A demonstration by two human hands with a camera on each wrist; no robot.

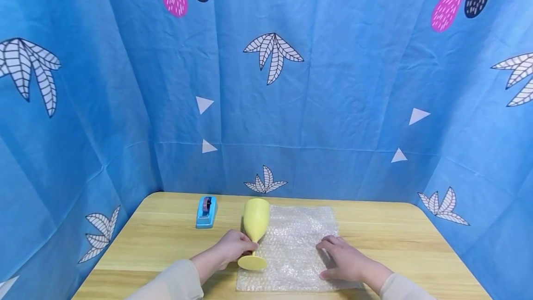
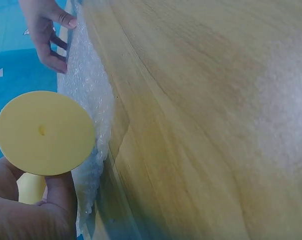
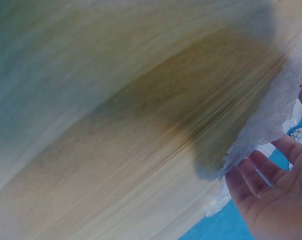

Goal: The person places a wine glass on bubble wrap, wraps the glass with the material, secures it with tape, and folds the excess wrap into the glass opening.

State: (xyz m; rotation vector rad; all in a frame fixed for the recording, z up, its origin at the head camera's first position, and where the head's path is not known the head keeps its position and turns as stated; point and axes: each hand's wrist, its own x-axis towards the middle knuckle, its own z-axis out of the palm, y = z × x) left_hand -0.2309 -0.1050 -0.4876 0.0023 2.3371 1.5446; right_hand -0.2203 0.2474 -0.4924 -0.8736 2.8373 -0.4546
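A yellow goblet lies along the left side of a sheet of bubble wrap, its bowl toward the back and its round foot toward the front. My left hand pinches the stem between thumb and fingers. In the left wrist view the goblet's foot faces the camera and hides part of the fingers. At the sheet's right side, my right hand has its fingers spread and bent a little over the wrap. The right wrist view has the fingertips at the wrap's edge.
A blue tape dispenser with a roll of tape stands behind and left of the goblet. The wooden table has blue patterned cloth hanging behind it and at both sides.
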